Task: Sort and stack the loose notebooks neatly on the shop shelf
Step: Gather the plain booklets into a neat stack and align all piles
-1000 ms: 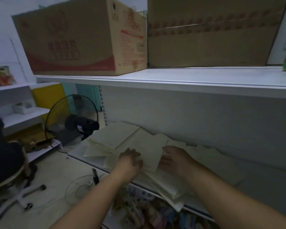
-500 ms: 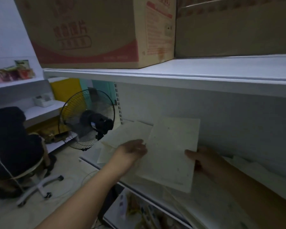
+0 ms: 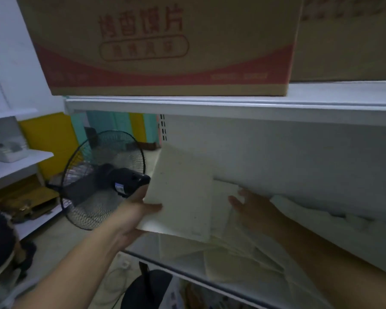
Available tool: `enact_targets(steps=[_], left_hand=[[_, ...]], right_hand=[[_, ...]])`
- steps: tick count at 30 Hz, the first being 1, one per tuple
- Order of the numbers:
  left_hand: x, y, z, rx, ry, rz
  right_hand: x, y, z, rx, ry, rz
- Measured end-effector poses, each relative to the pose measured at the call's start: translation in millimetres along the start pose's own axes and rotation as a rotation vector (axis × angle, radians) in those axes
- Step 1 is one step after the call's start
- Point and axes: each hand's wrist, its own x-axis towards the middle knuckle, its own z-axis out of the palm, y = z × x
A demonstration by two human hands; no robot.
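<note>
One pale notebook (image 3: 181,197) is gripped by the left hand (image 3: 134,217), thumb on its cover, raised above the shelf (image 3: 165,266). Several overlapping notebooks (image 3: 232,259) are spread there under the right hand (image 3: 252,208), fingers loosely splayed. Two cardboard boxes (image 3: 165,41) (image 3: 348,36) are carried by the upper shelf (image 3: 232,103).

The cardboard box (image 3: 165,45) bears red characters "烤香馍片"; its smaller print is blurred.

Dim room — black fan (image 3: 103,179), yellow wall panel (image 3: 51,148)
</note>
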Motion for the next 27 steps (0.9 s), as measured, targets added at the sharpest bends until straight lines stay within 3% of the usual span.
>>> enact_targets(steps=[2,5,11,15,19,23,25,27], left_hand=[[9.8,5.0,-31.5,-0.026,-0.068,-0.033],[21.6,3.4,-56.7,-0.056,-0.119,-0.079],[33.6,4.6,-73.7,-0.044,-0.141,-0.058],[37.8,14.8,-77.5,-0.093,-0.154,-0.012],[42.7,19.7,-86.3,-0.053,-0.057,0.031],[45.2,13.8,-84.1,-0.028,-0.006,0.014],[45.7,10.2,-65.8,-0.019,-0.081,-0.023],[43.0,8.2,-38.5,-0.031,-0.154,-0.082]], right_hand=[[1.4,-8.5,17.2,-0.331,0.013,0.022],[-0.2,-22.2,43.2,-0.374,0.058,0.049],[15.3,-18.0,42.9,-0.026,0.04,0.215],[17.1,-19.1,44.8,0.133,0.144,0.155],[11.1,-19.9,43.4,0.597,0.359,0.145],[-7.1,-19.2,38.7,1.145,0.301,0.222],[-13.7,-29.0,41.9,1.215,0.256,0.142],[-18.5,-42.2,47.6,1.086,0.306,0.108]])
